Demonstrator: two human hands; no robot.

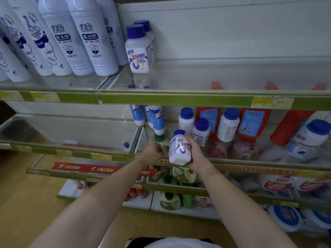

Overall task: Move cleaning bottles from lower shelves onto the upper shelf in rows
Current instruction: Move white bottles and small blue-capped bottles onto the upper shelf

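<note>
Pickup step: right hand (pixel 196 154) grips a white bottle w/ blue cap (pixel 180 149) at the lower shelf (pixel 250 162) front; left hand (pixel 152 153) curled at the shelf edge, can't tell if holding anything. Next, prob. lift it to the upper shelf (pixel 197 76), beside the two matching bottles (pixel 139 49).

white blue-capped bottle (pixel 180 148), tilted, held before lower shelf (pixel 232 161)

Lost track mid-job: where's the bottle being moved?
Head view, lower centre: blue-capped bottle in the right hand, before the lower shelf.
</note>
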